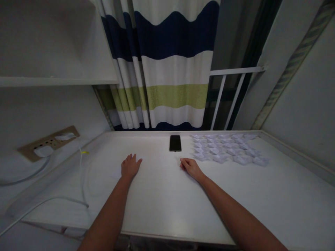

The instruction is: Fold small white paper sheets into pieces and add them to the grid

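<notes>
left hand [129, 167] palm-down, fingers spread | right hand [191, 167] half-curled (can't tell if holding anything) | phone [175, 143] behind, between | white pieces [243, 159] rowed rightward on desk [157, 195]

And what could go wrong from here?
The right hand is just left of the rows of white pieces, which look small and light; a sideways brush might knock the nearest ones out of line.

The phone lies just beyond that hand, so a forward reach could bump it.

Left of the left hand, a slack cable crosses the desk and might snag on the forearm.
</notes>
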Motion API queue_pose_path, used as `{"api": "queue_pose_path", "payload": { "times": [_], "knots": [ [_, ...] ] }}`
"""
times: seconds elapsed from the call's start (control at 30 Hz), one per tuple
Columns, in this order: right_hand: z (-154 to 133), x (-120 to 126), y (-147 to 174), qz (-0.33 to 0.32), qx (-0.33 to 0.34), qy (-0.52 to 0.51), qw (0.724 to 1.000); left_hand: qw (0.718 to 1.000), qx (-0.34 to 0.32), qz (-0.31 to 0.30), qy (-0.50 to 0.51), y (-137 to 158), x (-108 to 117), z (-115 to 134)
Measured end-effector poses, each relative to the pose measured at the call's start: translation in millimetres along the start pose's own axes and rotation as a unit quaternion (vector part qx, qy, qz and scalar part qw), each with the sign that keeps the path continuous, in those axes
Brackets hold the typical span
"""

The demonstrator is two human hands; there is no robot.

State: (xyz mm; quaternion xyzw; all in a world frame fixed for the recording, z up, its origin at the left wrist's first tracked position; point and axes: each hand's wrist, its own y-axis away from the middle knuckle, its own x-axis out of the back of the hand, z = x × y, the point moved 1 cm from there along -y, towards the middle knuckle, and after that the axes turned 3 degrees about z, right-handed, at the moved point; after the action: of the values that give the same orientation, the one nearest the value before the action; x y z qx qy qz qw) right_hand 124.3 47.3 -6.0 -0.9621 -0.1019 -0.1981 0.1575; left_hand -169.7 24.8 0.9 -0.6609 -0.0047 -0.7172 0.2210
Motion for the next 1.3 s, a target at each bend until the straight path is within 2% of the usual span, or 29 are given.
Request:
{"api": "queue_pose_path", "payload": {
  "times": [0.23, 0.4, 0.57, 0.67, 0.73, 0.77, 0.8, 0.87, 0.9, 0.97, 1.07, 1.1, 1.17, 1.3],
  "knots": [
    [1.7, -0.4, 0.8, -0.007, 0.005, 0.012, 1.000, 1.000, -0.013, 0.024, 0.012, -3.4, -1.7, -3.7],
    [1.9, -0.4, 0.6, -0.008, 0.013, 0.011, 1.000, 0.986, 0.010, 0.096, 0.135, -5.0, 3.6, -10.3],
    [1.6, -0.5, 1.0, -0.001, 0.010, 0.011, 1.000, 0.938, 0.025, 0.215, 0.271, -7.6, 33.9, -11.6],
    [3.3, -1.4, 0.2, 0.007, 0.020, 0.012, 1.000, 0.881, 0.026, 0.240, 0.407, -5.9, 58.4, 4.0],
    [3.9, -2.4, -0.6, 0.016, 0.027, -0.005, 0.999, 0.827, 0.060, 0.191, 0.525, -1.6, 70.7, 23.9],
    [3.3, -2.8, -0.8, 0.022, 0.028, -0.023, 0.999, 0.805, 0.090, 0.129, 0.571, 1.4, 74.4, 36.7],
    [2.0, -3.0, -0.8, 0.026, 0.025, -0.050, 0.998, 0.786, 0.099, 0.039, 0.609, 4.9, 76.3, 51.4],
    [-2.9, -2.3, -0.4, 0.026, 0.006, -0.126, 0.992, 0.728, 0.109, -0.150, 0.660, 13.0, 75.2, 83.4],
    [-6.2, -1.4, 0.0, 0.018, -0.012, -0.176, 0.984, 0.697, 0.108, -0.220, 0.674, 17.0, 72.8, 99.0],
    [-12.8, 1.5, 0.7, -0.008, -0.048, -0.263, 0.964, 0.648, 0.095, -0.305, 0.691, 23.1, 65.0, 126.5],
    [-16.5, 8.6, 0.3, -0.007, -0.072, -0.290, 0.954, 0.594, 0.083, -0.376, 0.706, 27.6, 48.8, 153.6],
    [-15.1, 10.9, -0.3, -0.008, -0.078, -0.286, 0.955, 0.584, 0.081, -0.383, 0.711, 28.1, 43.1, 158.3],
    [-8.7, 14.9, -2.3, -0.004, -0.087, -0.281, 0.956, 0.573, 0.069, -0.367, 0.730, 28.0, 31.9, 161.8],
    [7.0, 20.1, -7.4, 0.013, -0.109, -0.264, 0.958, 0.574, 0.022, -0.292, 0.765, 26.6, 11.8, 154.2]
  ]
}}
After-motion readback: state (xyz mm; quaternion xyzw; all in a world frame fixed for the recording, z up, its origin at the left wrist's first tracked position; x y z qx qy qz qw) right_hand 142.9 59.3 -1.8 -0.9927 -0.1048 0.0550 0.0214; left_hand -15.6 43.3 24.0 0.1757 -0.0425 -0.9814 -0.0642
